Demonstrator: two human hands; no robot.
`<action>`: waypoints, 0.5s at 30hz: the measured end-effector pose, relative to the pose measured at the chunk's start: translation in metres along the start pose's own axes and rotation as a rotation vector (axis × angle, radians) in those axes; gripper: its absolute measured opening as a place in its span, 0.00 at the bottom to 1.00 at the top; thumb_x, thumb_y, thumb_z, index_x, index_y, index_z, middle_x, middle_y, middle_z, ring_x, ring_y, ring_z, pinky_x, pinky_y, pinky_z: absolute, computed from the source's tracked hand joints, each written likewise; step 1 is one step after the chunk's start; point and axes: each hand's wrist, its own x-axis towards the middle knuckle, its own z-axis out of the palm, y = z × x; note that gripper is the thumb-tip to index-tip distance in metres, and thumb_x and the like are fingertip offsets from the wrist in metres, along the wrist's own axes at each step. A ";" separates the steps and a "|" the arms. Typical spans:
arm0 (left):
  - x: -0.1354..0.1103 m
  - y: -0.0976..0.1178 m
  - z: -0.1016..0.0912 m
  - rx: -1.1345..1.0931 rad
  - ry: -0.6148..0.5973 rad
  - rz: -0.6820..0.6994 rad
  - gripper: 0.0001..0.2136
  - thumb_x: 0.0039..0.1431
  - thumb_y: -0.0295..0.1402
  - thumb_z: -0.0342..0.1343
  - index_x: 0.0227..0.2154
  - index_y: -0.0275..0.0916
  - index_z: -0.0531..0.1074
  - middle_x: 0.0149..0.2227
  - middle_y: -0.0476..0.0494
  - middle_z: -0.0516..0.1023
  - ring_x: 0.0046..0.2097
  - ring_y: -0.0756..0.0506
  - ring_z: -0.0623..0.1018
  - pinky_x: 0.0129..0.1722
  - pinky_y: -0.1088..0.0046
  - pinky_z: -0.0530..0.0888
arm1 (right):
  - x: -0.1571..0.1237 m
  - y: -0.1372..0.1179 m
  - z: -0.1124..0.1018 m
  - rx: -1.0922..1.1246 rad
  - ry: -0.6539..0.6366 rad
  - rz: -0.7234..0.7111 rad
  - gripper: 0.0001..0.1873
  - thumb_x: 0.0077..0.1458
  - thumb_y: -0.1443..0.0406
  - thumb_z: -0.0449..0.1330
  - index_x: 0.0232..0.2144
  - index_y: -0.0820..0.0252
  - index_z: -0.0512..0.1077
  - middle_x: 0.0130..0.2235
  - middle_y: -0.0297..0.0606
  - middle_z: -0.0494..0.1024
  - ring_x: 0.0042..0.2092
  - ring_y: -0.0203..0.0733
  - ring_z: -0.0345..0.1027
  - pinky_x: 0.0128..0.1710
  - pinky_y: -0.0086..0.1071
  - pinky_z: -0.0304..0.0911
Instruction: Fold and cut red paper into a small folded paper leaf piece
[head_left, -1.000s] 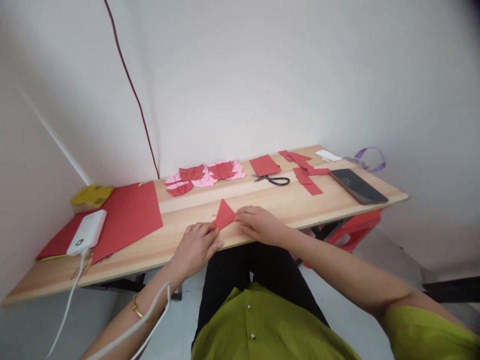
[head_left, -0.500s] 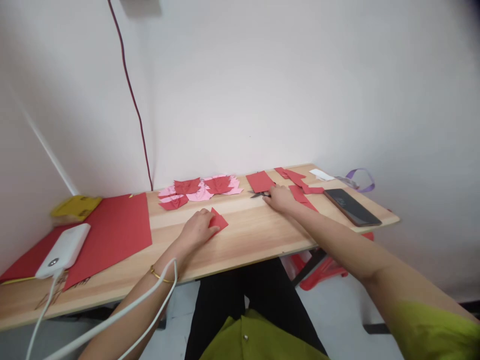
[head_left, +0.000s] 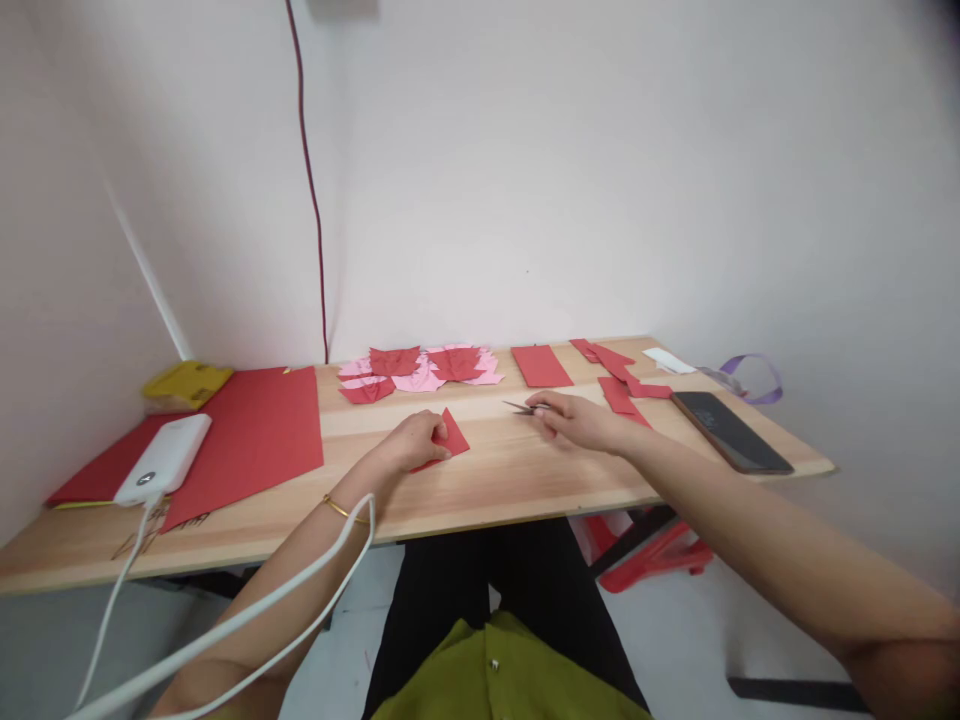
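My left hand (head_left: 414,441) rests on a small folded red paper triangle (head_left: 453,440) in the middle of the wooden table (head_left: 525,480), fingers curled over its left edge. To the right, my right hand (head_left: 574,420) is closed around black scissors (head_left: 522,407), whose blades stick out to the left just above the tabletop. The handles are hidden inside the fingers.
Folded red and pink paper pieces (head_left: 420,368) lie at the back. A red rectangle (head_left: 541,365) and red strips (head_left: 619,385) sit right of them, then a dark phone (head_left: 731,431). Large red sheets (head_left: 247,432), a white power bank (head_left: 163,471) with cable and a yellow object (head_left: 187,381) lie left.
My right hand left the red triangle, reached to the back right for the scissors and has drawn them back toward the middle. My left hand stayed on the triangle.
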 end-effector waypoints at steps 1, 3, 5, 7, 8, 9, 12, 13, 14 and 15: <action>0.001 0.000 0.000 -0.006 0.004 0.005 0.13 0.39 0.34 0.61 0.30 0.39 0.69 0.32 0.48 0.73 0.33 0.46 0.72 0.31 0.73 0.66 | 0.002 0.000 0.008 -0.017 0.009 -0.063 0.18 0.61 0.59 0.47 0.49 0.56 0.67 0.30 0.34 0.76 0.30 0.38 0.69 0.31 0.29 0.62; 0.002 0.001 -0.001 -0.008 -0.002 0.002 0.16 0.37 0.33 0.62 0.33 0.39 0.69 0.33 0.48 0.74 0.34 0.46 0.73 0.31 0.73 0.66 | 0.007 0.001 0.023 -0.081 0.076 -0.188 0.17 0.61 0.61 0.48 0.48 0.58 0.69 0.34 0.38 0.77 0.33 0.40 0.70 0.35 0.32 0.63; 0.003 0.003 -0.003 0.009 -0.042 -0.019 0.17 0.36 0.33 0.63 0.34 0.39 0.70 0.33 0.48 0.74 0.33 0.45 0.73 0.31 0.72 0.67 | 0.014 0.003 0.036 -0.161 0.135 -0.309 0.16 0.60 0.64 0.50 0.48 0.59 0.70 0.41 0.43 0.76 0.40 0.43 0.70 0.41 0.34 0.63; 0.004 0.006 -0.006 0.028 -0.095 -0.035 0.15 0.36 0.33 0.63 0.31 0.39 0.70 0.30 0.48 0.73 0.32 0.46 0.72 0.29 0.72 0.66 | 0.020 0.004 0.045 -0.210 0.147 -0.372 0.16 0.59 0.65 0.51 0.48 0.60 0.71 0.44 0.46 0.75 0.43 0.44 0.69 0.44 0.36 0.63; 0.005 0.007 -0.007 0.029 -0.121 -0.039 0.14 0.36 0.33 0.63 0.29 0.39 0.70 0.29 0.49 0.73 0.31 0.46 0.72 0.29 0.73 0.65 | 0.023 0.004 0.049 -0.220 0.143 -0.386 0.16 0.59 0.66 0.51 0.48 0.61 0.71 0.44 0.46 0.74 0.43 0.44 0.69 0.44 0.36 0.63; 0.005 0.008 -0.008 0.024 -0.144 -0.040 0.12 0.36 0.33 0.62 0.28 0.39 0.70 0.27 0.50 0.72 0.30 0.46 0.71 0.28 0.73 0.64 | 0.026 0.003 0.051 -0.223 0.138 -0.394 0.15 0.59 0.66 0.52 0.47 0.61 0.71 0.44 0.47 0.74 0.43 0.44 0.69 0.44 0.36 0.63; 0.005 0.007 -0.008 -0.007 -0.140 -0.022 0.11 0.36 0.32 0.62 0.25 0.39 0.68 0.26 0.51 0.69 0.30 0.48 0.69 0.27 0.74 0.63 | 0.034 0.002 0.057 -0.235 0.139 -0.421 0.14 0.58 0.66 0.54 0.46 0.62 0.73 0.42 0.47 0.74 0.44 0.45 0.68 0.45 0.37 0.63; 0.004 0.006 -0.007 -0.014 -0.120 -0.008 0.11 0.36 0.32 0.61 0.25 0.39 0.67 0.27 0.51 0.69 0.30 0.48 0.69 0.27 0.74 0.63 | 0.036 0.002 0.058 -0.238 0.141 -0.430 0.14 0.58 0.66 0.54 0.45 0.62 0.73 0.41 0.47 0.74 0.44 0.45 0.67 0.45 0.37 0.62; 0.004 0.005 -0.006 -0.016 -0.096 0.008 0.11 0.36 0.31 0.62 0.25 0.39 0.67 0.28 0.51 0.69 0.30 0.49 0.68 0.27 0.74 0.63 | 0.038 0.001 0.060 -0.236 0.140 -0.438 0.14 0.58 0.66 0.54 0.45 0.62 0.73 0.41 0.47 0.74 0.44 0.45 0.67 0.45 0.37 0.62; 0.003 0.004 -0.006 -0.016 -0.075 0.022 0.12 0.36 0.31 0.62 0.26 0.39 0.66 0.29 0.51 0.69 0.30 0.49 0.68 0.27 0.74 0.62 | 0.040 0.001 0.061 -0.228 0.135 -0.447 0.14 0.58 0.66 0.54 0.45 0.63 0.73 0.41 0.47 0.75 0.43 0.45 0.67 0.45 0.37 0.62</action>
